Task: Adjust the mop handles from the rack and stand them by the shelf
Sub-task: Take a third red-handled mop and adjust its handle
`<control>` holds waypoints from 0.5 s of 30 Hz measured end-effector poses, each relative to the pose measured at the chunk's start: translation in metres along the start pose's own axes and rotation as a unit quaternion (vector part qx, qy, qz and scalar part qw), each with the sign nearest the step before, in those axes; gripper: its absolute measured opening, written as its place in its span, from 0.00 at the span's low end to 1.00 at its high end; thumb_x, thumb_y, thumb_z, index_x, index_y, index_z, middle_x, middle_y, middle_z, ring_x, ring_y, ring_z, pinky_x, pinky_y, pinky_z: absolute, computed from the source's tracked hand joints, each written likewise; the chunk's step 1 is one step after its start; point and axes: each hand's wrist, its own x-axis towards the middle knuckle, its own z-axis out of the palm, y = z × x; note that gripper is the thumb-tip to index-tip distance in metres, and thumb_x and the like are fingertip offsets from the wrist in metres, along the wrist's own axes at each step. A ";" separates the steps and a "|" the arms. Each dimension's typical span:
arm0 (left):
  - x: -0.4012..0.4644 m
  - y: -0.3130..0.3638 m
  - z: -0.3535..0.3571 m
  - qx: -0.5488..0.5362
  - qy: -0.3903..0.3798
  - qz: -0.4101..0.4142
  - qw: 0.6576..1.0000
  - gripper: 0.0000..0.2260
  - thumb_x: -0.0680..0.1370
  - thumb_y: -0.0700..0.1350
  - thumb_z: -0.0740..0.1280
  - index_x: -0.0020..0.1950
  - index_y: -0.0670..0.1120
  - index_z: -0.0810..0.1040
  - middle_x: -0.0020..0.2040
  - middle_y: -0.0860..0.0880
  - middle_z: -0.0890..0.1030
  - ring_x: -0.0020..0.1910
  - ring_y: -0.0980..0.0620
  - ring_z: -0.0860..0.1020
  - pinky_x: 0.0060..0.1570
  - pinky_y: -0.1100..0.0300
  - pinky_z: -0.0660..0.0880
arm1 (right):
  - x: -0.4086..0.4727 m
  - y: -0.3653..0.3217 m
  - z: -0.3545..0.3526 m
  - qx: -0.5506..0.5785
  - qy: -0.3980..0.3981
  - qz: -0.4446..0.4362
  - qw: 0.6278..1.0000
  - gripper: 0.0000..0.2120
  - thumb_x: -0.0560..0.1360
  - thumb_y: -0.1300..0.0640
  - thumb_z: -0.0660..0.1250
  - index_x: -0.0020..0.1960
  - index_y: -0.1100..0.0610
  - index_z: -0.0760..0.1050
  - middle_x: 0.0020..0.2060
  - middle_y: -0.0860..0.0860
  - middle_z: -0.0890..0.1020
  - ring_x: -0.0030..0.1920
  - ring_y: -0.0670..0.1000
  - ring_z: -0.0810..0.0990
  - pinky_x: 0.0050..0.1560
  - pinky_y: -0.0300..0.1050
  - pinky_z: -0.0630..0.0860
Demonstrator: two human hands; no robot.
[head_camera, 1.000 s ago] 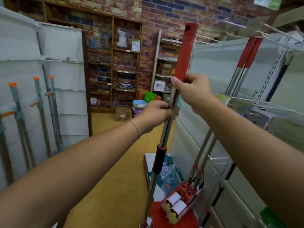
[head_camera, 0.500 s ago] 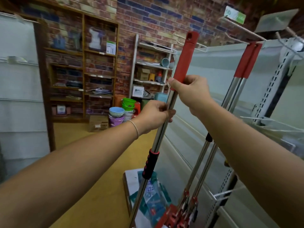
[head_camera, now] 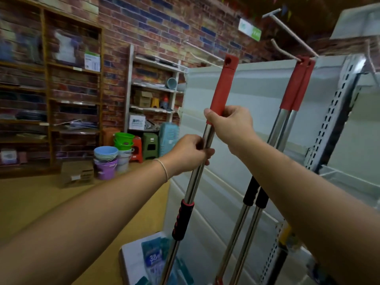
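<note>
Brick wall (head_camera: 156,23) backs the shop; wooden shelving (head_camera: 49,95) stands far left, with stacked buckets (head_camera: 107,161) and a cardboard box (head_camera: 77,173) on the floor (head_camera: 41,202) in front.

Your left hand (head_camera: 188,154) has its grip closed round the steel tube of the mop handle (head_camera: 197,173), fingers curled about it, above the black-and-red collar (head_camera: 183,217).

Your right hand (head_camera: 230,125) grips the same handle higher up, at the lower edge of its red sleeve (head_camera: 225,87). Handle tilts, top end leaning right, in front of the white shelf panel (head_camera: 257,89).

To the right, two more mop handles (head_camera: 287,124) hang side by side from a hook (head_camera: 287,52) on the rack upright (head_camera: 337,112), touching each other.
</note>
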 end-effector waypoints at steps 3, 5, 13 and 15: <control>0.029 -0.006 0.006 -0.032 -0.028 0.010 0.999 0.04 0.77 0.41 0.68 0.49 0.41 0.78 0.45 0.40 0.83 0.43 0.44 0.84 0.51 0.46 0.81 | 0.019 0.009 0.002 -0.023 0.026 -0.001 0.999 0.09 0.75 0.49 0.72 0.39 0.49 0.75 0.42 0.53 0.85 0.40 0.52 0.83 0.43 0.47 0.83; 0.048 -0.010 0.007 -0.043 -0.051 0.018 0.998 0.03 0.77 0.41 0.68 0.47 0.42 0.78 0.42 0.43 0.82 0.41 0.46 0.84 0.49 0.48 0.81 | 0.031 0.013 0.005 -0.041 0.050 -0.001 0.998 0.09 0.75 0.50 0.71 0.39 0.47 0.73 0.43 0.52 0.84 0.43 0.52 0.84 0.45 0.48 0.83; 0.117 0.001 0.007 -0.081 -0.151 0.103 0.980 0.06 0.77 0.41 0.69 0.48 0.39 0.77 0.40 0.44 0.78 0.37 0.46 0.81 0.43 0.54 0.81 | 0.074 0.003 0.007 -0.102 0.154 0.006 0.983 0.07 0.78 0.52 0.69 0.44 0.49 0.72 0.45 0.53 0.83 0.43 0.52 0.84 0.45 0.47 0.83; 0.131 0.006 0.006 -0.096 -0.164 0.117 0.975 0.06 0.76 0.41 0.69 0.47 0.38 0.77 0.39 0.44 0.78 0.37 0.46 0.81 0.41 0.55 0.80 | 0.085 -0.003 0.007 -0.128 0.179 0.006 0.976 0.05 0.78 0.52 0.69 0.46 0.51 0.73 0.44 0.52 0.83 0.42 0.51 0.84 0.42 0.44 0.82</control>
